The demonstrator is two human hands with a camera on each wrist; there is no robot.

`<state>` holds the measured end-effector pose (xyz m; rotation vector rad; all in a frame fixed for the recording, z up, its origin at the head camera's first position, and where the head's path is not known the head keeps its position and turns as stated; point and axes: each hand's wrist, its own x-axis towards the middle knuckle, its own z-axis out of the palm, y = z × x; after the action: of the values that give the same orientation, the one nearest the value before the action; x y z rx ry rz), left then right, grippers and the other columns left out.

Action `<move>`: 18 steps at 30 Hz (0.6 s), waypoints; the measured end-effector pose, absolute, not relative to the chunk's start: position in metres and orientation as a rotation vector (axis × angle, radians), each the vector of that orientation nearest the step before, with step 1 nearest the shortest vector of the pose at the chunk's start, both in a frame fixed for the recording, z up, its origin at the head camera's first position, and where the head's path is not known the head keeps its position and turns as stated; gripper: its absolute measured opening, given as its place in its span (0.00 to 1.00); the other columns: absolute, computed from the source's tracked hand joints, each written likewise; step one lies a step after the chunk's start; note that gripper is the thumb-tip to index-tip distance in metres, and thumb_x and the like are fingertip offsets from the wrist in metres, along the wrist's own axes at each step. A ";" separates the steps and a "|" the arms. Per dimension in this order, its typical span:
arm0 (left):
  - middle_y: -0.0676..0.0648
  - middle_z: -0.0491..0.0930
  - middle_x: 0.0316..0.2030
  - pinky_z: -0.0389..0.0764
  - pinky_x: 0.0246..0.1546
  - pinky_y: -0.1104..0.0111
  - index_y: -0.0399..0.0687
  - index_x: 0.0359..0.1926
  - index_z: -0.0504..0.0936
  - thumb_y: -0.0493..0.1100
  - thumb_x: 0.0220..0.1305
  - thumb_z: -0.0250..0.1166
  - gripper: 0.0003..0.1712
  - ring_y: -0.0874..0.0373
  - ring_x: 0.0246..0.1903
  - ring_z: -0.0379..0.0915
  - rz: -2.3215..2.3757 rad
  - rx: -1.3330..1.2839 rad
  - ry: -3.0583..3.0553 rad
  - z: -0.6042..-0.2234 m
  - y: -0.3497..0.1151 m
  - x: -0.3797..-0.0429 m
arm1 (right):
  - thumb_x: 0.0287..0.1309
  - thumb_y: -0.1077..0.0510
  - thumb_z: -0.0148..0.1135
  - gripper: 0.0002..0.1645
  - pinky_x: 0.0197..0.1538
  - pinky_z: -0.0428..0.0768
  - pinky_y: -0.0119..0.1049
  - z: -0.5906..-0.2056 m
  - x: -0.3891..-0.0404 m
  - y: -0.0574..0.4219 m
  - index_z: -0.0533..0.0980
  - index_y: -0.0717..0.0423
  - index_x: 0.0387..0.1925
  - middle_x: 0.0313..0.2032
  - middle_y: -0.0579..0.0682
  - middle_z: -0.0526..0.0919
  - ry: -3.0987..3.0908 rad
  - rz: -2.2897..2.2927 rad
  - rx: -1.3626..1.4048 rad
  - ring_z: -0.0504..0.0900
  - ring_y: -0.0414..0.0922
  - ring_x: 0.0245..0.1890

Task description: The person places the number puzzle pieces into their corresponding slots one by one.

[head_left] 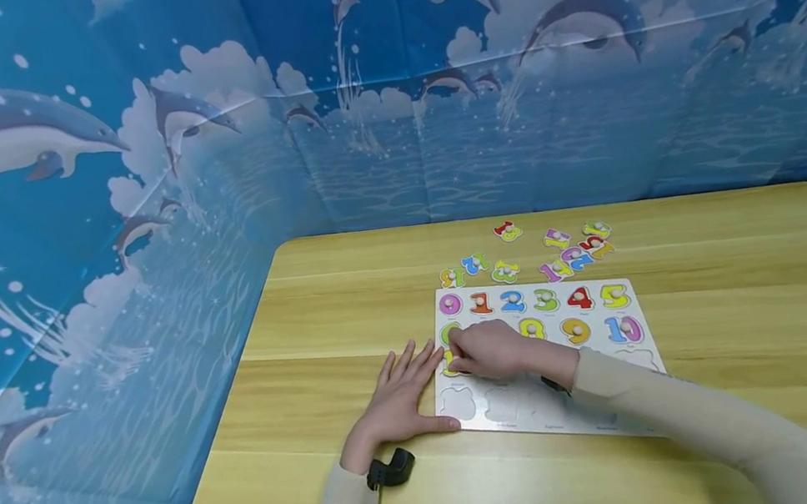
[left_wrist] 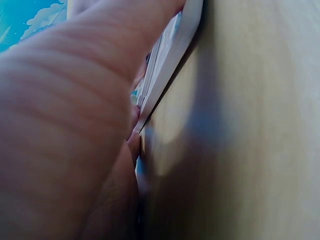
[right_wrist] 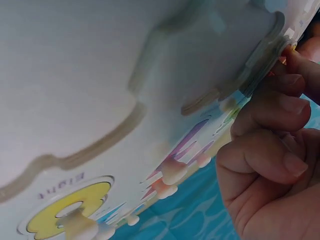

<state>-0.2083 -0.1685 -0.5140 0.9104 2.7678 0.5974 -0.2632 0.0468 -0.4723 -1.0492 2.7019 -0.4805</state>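
A white number puzzle board (head_left: pixel 479 412) lies on the table, pegged number pieces filling its top row. My left hand (head_left: pixel 395 404) rests with spread fingers along the board's left edge, the thumb on its lower left corner; the left wrist view shows the board's side (left_wrist: pixel 167 75) close up. My right hand (head_left: pixel 489 349) reaches across the board and pinches a yellow number piece (head_left: pixel 452 366) at the left end of the third row. In the right wrist view the right hand's fingers (right_wrist: pixel 265 160) are curled, thumb and fingertip meeting at the far edge.
Behind the board several loose two-digit pieces are scattered, among them a blue one (head_left: pixel 475 263) and a red and yellow one (head_left: pixel 508 231). Shaped recesses (head_left: pixel 457 404) line the board's lower rows. A dolphin-print curtain (head_left: pixel 379 179) hangs behind the wooden table (head_left: pixel 740 286).
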 end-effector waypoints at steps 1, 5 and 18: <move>0.54 0.38 0.74 0.28 0.67 0.54 0.56 0.75 0.45 0.72 0.51 0.62 0.59 0.53 0.72 0.24 0.596 0.907 2.767 -0.514 -0.169 -0.208 | 0.60 0.47 0.63 0.15 0.22 0.66 0.34 -0.471 -0.263 0.046 0.68 0.46 0.26 0.16 0.39 0.68 2.702 -0.471 -1.041 0.68 0.37 0.18; 0.54 0.38 0.74 0.28 0.67 0.54 0.56 0.75 0.44 0.73 0.51 0.62 0.59 0.53 0.72 0.24 0.590 0.899 2.766 -0.515 -0.169 -0.207 | 0.60 0.47 0.62 0.15 0.22 0.66 0.35 -0.469 -0.262 0.044 0.68 0.47 0.26 0.16 0.40 0.69 2.705 -0.444 -1.008 0.68 0.38 0.18; 0.54 0.36 0.74 0.27 0.67 0.54 0.53 0.75 0.42 0.73 0.52 0.61 0.61 0.52 0.71 0.23 0.535 0.910 2.773 -0.513 -0.169 -0.209 | 0.61 0.49 0.62 0.15 0.22 0.65 0.33 -0.465 -0.265 0.042 0.68 0.48 0.26 0.17 0.41 0.69 2.639 -0.465 -0.955 0.68 0.38 0.18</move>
<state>-0.2091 -0.1689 -0.5127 0.9104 2.7732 0.5352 -0.2655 0.0416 -0.4649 -0.9552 2.6392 -0.4653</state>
